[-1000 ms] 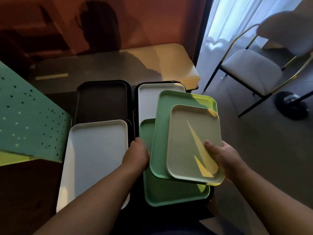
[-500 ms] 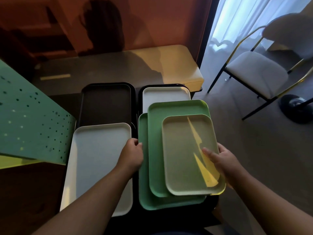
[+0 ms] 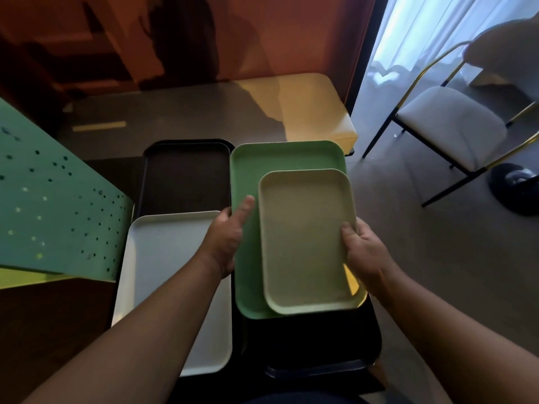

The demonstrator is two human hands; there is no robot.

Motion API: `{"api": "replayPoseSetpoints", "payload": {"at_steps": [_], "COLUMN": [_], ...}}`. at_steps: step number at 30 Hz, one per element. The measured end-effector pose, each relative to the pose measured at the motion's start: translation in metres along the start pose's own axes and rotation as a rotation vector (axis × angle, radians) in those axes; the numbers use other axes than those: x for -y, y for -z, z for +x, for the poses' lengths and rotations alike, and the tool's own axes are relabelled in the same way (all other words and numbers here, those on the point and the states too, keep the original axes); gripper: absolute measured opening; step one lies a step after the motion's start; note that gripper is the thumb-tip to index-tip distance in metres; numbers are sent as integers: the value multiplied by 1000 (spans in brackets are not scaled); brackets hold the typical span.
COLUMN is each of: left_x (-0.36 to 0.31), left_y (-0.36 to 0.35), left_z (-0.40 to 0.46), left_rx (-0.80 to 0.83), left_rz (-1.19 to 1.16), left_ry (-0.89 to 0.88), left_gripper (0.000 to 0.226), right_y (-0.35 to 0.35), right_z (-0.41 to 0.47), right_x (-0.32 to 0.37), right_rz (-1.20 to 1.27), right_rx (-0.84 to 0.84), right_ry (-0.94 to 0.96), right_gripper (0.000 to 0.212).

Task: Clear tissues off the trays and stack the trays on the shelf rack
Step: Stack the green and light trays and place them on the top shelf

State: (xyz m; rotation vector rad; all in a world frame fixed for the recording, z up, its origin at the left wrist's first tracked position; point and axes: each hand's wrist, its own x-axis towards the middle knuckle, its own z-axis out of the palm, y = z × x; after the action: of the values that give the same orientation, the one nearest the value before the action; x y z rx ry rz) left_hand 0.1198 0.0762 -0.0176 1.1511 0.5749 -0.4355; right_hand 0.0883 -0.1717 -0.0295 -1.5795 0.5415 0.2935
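A small pale yellow tray [image 3: 306, 240] lies on top of a larger green tray [image 3: 250, 176], both over a black tray [image 3: 315, 345] on the right side of the rack. My right hand [image 3: 364, 252] grips the right edge of the yellow tray, thumb on its rim. My left hand [image 3: 230, 231] holds the left edge of the green tray, fingers laid on its surface. To the left, a white tray [image 3: 163, 272] overlaps a dark brown tray [image 3: 186, 176]. No tissues are visible.
A green perforated panel [image 3: 52, 211] juts in from the left. A low yellow-topped bench [image 3: 309, 106] stands behind the trays against an orange wall. At the right are a white-cushioned chair [image 3: 449, 123] with black and gold legs, a dark round object [image 3: 516, 185] and grey floor.
Both hands have pushed the green and yellow trays away from me, squaring them over the right stack. The white tray at the back is now covered, and the black tray shows at the front.
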Motion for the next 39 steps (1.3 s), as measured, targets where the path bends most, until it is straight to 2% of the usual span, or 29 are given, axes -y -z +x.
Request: {"api": "replayPoseSetpoints", "payload": {"at_steps": [2, 5, 7, 9, 10, 12, 14, 17, 19, 21, 23, 27, 30, 35, 39], "left_x": [-2, -4, -6, -9, -11, -15, -18, -21, -22, -23, -24, -27, -31, -34, -36], "left_y": [1, 9, 18, 27, 31, 35, 36, 35, 32, 28, 27, 23, 19, 25, 31], "left_z": [1, 6, 9, 11, 11, 11, 12, 12, 12, 11, 11, 11, 8, 4, -4], "left_rx": [-22, -83, -121, -136, -130, -120, -114, -115, -115, -120, -128, -160, -191, -270, -224], "left_rz": [173, 261, 271, 238, 206, 164, 155, 145, 143, 140, 134, 138, 164, 194, 166], "left_ry": [-33, -52, -41, -37, -34, -40, -44, -57, -62, -66, -62, -62, -105, -192, -150], "left_gripper": [62, 45, 35, 26, 26, 27, 33, 32, 27, 20, 16, 23, 18, 24, 46], "right_y": [-6, -11, -12, -9, -6, 1, 3, 1, 0, -2, -5, -8, -3, 8, -10], "right_z": [1, 6, 10, 23, 34, 56, 69, 76, 79, 80, 76, 49, 25, -5, -22], "right_x": [3, 4, 11, 10, 6, -5, -10, -13, -14, -13, -11, 0, 6, 14, 27], "right_rz": [-43, -86, -7, 17, -92, -472, -766, -959, -964, -826, -566, -134, -2, 263, 416], "right_rx": [17, 57, 49, -46, -129, -259, -249, -192, -199, -197, -210, -199, -172, -83, 30], "right_ry": [-17, -21, -79, -111, -90, -83, -148, -182, -194, -195, -132, 27, 104, 4, -34], "right_gripper": [17, 15, 36, 49, 46, 46, 54, 43, 28, 23, 19, 4, 8, 17, 23]}}
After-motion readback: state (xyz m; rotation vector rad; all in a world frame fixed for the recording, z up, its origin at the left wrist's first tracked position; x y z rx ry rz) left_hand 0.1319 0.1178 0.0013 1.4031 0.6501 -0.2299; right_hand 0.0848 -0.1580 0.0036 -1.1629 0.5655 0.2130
